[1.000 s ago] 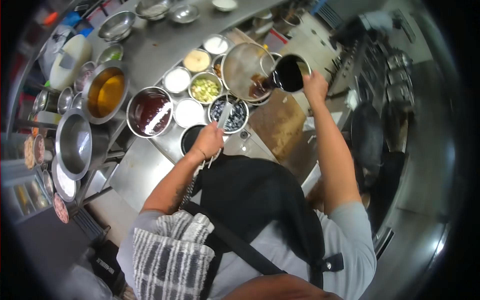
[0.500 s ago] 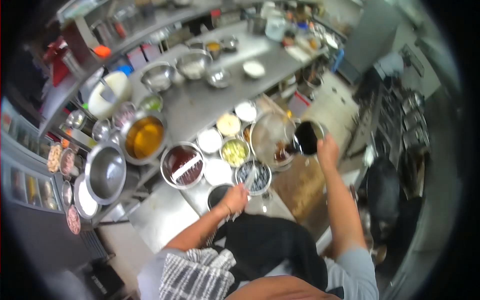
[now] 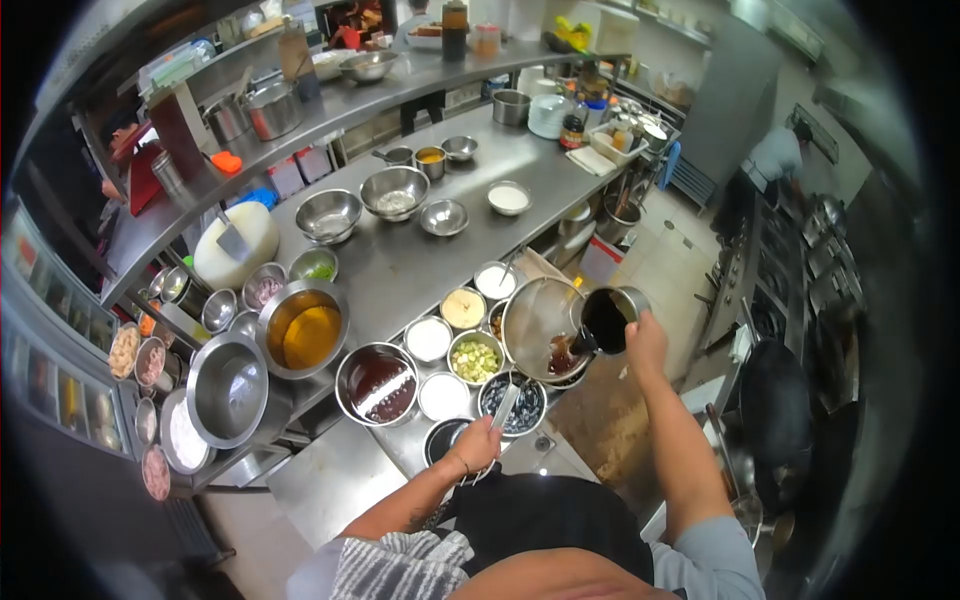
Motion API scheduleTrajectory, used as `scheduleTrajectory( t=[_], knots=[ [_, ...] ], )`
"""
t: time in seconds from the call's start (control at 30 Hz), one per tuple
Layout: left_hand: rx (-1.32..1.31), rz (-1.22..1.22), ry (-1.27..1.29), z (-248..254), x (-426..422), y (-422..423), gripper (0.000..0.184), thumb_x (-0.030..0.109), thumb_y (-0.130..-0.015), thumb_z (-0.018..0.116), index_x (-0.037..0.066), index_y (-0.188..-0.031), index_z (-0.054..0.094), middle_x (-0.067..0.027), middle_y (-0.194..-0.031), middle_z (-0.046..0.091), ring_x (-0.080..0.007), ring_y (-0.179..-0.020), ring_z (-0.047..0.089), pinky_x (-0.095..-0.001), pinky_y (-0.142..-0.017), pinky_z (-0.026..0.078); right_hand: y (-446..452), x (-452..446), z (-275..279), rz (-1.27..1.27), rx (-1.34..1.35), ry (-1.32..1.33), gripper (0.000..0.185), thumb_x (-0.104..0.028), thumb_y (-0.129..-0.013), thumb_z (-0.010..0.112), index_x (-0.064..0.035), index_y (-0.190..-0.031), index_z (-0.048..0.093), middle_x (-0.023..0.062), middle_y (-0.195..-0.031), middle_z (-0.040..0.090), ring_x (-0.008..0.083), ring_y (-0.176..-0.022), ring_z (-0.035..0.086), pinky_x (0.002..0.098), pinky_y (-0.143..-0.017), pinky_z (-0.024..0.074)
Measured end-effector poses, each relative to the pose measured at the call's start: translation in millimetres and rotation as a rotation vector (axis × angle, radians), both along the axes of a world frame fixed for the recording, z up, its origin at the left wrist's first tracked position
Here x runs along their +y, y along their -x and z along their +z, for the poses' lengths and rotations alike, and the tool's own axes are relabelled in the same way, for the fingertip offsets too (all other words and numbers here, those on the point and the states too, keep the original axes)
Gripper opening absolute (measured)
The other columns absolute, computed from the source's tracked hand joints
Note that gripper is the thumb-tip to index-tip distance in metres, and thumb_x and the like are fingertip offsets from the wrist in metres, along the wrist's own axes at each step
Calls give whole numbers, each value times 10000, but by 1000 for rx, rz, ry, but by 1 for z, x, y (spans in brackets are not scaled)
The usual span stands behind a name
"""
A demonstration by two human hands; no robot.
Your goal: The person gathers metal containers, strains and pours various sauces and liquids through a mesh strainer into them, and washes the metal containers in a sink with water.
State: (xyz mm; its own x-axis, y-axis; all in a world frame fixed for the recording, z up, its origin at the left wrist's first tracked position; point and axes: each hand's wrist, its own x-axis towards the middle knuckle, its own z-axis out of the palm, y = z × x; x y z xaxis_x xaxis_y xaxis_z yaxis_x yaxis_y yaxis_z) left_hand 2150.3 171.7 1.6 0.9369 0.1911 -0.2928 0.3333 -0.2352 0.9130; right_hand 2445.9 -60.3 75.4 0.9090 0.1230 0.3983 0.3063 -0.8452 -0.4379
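Note:
My left hand [image 3: 478,445] is closed round the metal handle [image 3: 508,408] of what looks like a round mesh strainer [image 3: 535,310]. In my right hand [image 3: 646,343] is a metal pot [image 3: 632,297], tilted to the left over the strainer's right rim. Dark liquid [image 3: 604,322] fills much of the pot's mouth and runs from its lip. A reddish-brown pool [image 3: 562,357] shows low in the strainer. What lies beneath the strainer is mostly hidden. Beside the handle stands a container of dark, glossy contents [image 3: 524,412], and a dark-filled container [image 3: 445,440] is partly behind my left hand.
Left of the strainer are chopped green pieces [image 3: 475,358], white-filled containers [image 3: 428,339] and a bowl of dark red liquid [image 3: 377,384]. A bowl of amber liquid [image 3: 311,336] and an empty-looking metal bowl [image 3: 228,390] stand farther left. Woks [image 3: 775,400] are at right; another person [image 3: 772,165] stands beyond.
My view has shifted and become sharper, showing more of the back shelf. The strainer and pot stay in my hands, and a dark stream from the pot's lip now shows clearly.

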Motion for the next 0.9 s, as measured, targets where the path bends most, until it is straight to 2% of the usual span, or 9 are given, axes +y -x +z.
scheduleTrajectory(
  t=[0.3,0.33,0.43,0.5,0.53,0.6,0.63,0.8,0.9],
  knots=[
    [30,14,32,15,-2,1,256,173,-1018,511,-10,-839,494,-82,-568,584,-183,-402,539,-355,-411,443,-3,7,-1,41,-88,0,128,-101,-827,614,-4,-832,529,245,-830,612,480,-829,600,552,-735,471],
    [-44,7,-42,-4,-2,1,248,175,-1018,501,-23,-869,519,-84,-569,583,-189,-408,549,-359,-415,447,-7,8,-4,57,-120,-12,134,-113,-828,616,-10,-832,530,245,-828,610,478,-824,598,555,-731,468],
    [79,-5,-49,16,0,0,242,206,-1003,514,-8,-902,568,-112,-583,623,-233,-486,641,-388,-474,517,-3,5,-6,83,-139,-17,144,-142,-831,617,-26,-832,531,243,-819,604,472,-811,593,563,-719,460],
    [13,0,-89,-5,0,0,239,190,-1007,514,-16,-894,555,-107,-579,618,-217,-465,620,-375,-456,503,-6,4,-6,71,-117,12,137,-140,-821,624,-29,-843,547,239,-817,607,477,-805,594,569,-720,460],
    [-34,16,-74,1,-1,0,229,178,-1012,508,-19,-899,540,-96,-567,599,-202,-444,595,-362,-430,479,-7,5,-7,59,-130,31,135,-140,-821,630,-29,-850,559,241,-813,611,475,-813,602,563,-733,472],
    [-56,4,-33,-24,0,0,218,181,-1021,495,-22,-943,516,-75,-559,565,-168,-407,529,-336,-383,419,-4,6,-3,52,-107,44,138,-146,-828,633,-31,-861,566,229,-853,623,463,-851,610,549,-761,485],
    [37,22,30,2,-3,-1,222,187,-1028,489,-17,-941,506,-65,-578,562,-154,-397,504,-318,-374,408,-1,5,-1,38,-89,59,138,-146,-828,633,-31,-861,566,229,-853,623,463,-851,610,549,-761,485],
    [82,18,87,11,-5,-1,230,196,-1035,494,-3,-919,486,-51,-596,549,-135,-410,494,-301,-372,409,3,9,2,60,-84,38,134,-142,-840,635,-37,-884,564,188,-973,636,441,-917,609,526,-784,496],
    [107,20,85,19,-5,-2,229,196,-1036,495,4,-913,479,-49,-599,547,-135,-420,501,-298,-371,414,2,8,-1,74,-106,51,123,-132,-843,628,-38,-883,560,180,-983,631,438,-921,609,530,-784,502]
  ],
)
